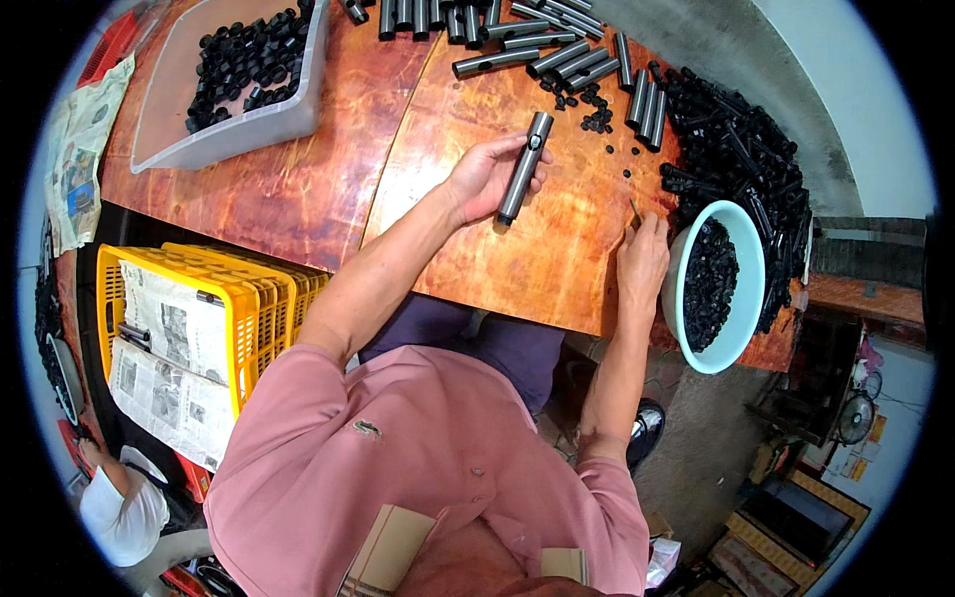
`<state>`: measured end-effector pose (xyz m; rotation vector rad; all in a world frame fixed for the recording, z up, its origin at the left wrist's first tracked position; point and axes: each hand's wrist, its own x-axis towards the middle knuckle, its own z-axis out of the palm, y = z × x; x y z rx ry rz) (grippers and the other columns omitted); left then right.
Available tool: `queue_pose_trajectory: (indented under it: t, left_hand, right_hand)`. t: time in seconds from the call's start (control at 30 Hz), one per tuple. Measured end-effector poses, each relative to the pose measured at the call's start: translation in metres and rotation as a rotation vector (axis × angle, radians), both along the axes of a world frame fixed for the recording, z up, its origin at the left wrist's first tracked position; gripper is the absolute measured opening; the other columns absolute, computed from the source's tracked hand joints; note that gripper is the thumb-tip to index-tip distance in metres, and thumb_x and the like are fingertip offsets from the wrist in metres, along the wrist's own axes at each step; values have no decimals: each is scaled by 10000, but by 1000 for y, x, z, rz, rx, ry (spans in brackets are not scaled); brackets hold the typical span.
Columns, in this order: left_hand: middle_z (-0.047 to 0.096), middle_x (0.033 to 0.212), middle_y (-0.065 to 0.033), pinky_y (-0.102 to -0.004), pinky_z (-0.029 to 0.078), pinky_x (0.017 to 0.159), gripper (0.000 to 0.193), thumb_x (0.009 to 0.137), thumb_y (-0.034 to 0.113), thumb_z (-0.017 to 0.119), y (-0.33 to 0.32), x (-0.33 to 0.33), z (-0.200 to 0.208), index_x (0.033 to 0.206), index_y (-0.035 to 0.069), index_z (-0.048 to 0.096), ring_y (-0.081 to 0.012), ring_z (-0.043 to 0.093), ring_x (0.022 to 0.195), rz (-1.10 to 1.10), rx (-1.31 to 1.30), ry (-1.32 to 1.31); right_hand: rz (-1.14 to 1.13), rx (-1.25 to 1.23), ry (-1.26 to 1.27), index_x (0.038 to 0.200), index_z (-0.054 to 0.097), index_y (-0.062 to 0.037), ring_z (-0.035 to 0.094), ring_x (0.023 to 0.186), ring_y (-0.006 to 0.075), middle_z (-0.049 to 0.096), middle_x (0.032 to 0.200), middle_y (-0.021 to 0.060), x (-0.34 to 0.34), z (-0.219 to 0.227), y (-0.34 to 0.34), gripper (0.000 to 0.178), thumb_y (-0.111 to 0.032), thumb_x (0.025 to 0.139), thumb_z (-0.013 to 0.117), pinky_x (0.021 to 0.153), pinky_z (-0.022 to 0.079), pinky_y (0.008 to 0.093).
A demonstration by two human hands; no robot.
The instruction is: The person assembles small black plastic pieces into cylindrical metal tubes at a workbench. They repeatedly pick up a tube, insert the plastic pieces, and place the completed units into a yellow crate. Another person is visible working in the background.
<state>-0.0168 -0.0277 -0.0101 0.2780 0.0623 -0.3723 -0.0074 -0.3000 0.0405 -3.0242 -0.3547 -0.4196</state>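
Note:
My left hand (495, 177) is wrapped round a grey metal tube (522, 174) with dark ends, held tilted above the wooden table. A round black piece sits in the tube's side near its upper end. Close to the table's right front part, my right hand (643, 257) is closed in a pinch on a thin stick-like tool (635, 207), whose tip points away from me. Its kind is too small to tell. Right beside that hand stands a pale blue bowl (754, 289) holding many small black parts (710, 284).
More metal tubes (572, 60) lie at the far side, with small black round pieces (597, 114) near them. Black parts are heaped (736, 149) at the right. A clear plastic bin (234, 137) of black caps is far left; a yellow crate (239, 328) with newspaper stands below it. Another person (124, 512) is lower left.

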Motion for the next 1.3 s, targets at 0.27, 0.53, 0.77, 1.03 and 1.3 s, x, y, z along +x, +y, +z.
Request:
queue_pose_trajectory:
  t: [0.27,0.53,0.77,1.03,1.3]
  left_hand:
    - [614,1012,-109,-335,551,780,308,1005,193,537,-2,-2,4,1274,45,511,-214,617,881,104,13,-18]
    - [584,958,-89,-344,544,794,324,964,184,567,-6,-4,8,1248,42,502,-223,615,878,216,95,2]
    - [528,792,-58,-267,393,483,285,1026,364,486,-2,-2,14,1098,88,481,-162,499,586,462,71,51]
    - [438,691,-11,-221,324,432,434,1051,544,367,5,2,12,1012,115,416,-104,404,518,625,83,199]
    - [445,713,-12,-236,344,452,406,1058,513,379,14,1,10,987,116,424,-108,421,535,665,-10,183]
  right_hand:
    - [127,799,139,1031,657,-1,663,844,226,672,947,118,-31,5,46,140,-105,946,621,727,527,352]
    - [144,1499,117,1102,614,-1,517,804,83,592,963,34,-26,-23,138,303,-275,1053,494,722,440,237]
    - [183,1695,243,1061,598,6,560,849,160,595,987,80,-14,-27,183,459,-416,1066,417,790,463,315]
    - [104,1567,118,1014,597,16,550,881,198,589,959,102,-5,-28,208,540,-471,1057,368,820,441,360]
    - [142,1513,94,1020,584,23,549,901,212,582,979,109,-1,-28,219,515,-448,1059,380,833,435,366]
